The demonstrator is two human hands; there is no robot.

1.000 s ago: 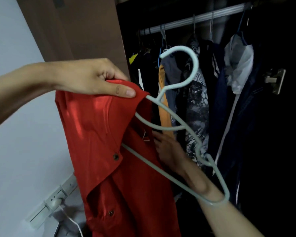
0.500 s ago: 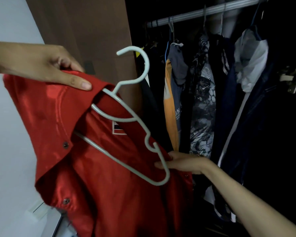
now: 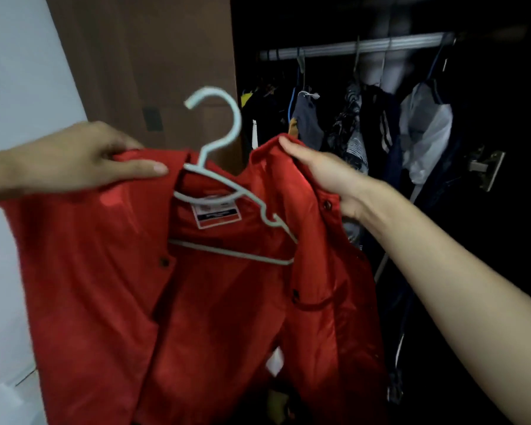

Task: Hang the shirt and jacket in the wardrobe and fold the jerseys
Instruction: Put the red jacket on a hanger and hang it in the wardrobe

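A red jacket (image 3: 111, 271) with dark snap buttons hangs open in front of me, its inner label showing at the neck. A pale plastic hanger (image 3: 227, 179) sits inside the jacket, hook up, both of its ends tucked under the shoulders. My left hand (image 3: 83, 157) grips the left shoulder and collar, thumb laid along the top. My right hand (image 3: 322, 176) holds the right shoulder edge from above. The wardrobe rail (image 3: 350, 47) runs across the dark wardrobe behind, at the upper right.
Several garments (image 3: 356, 133) hang on the rail, among them a patterned shirt and a white one. The brown wardrobe door (image 3: 154, 62) stands open on the left. A metal hinge (image 3: 485, 167) juts out at the right. A pale wall (image 3: 16, 72) fills the far left.
My right hand rose from the hanger's lower end to the jacket's right shoulder, pulling it over the hanger. The hanger turned upright. The view shifted so the jacket faces me squarely.
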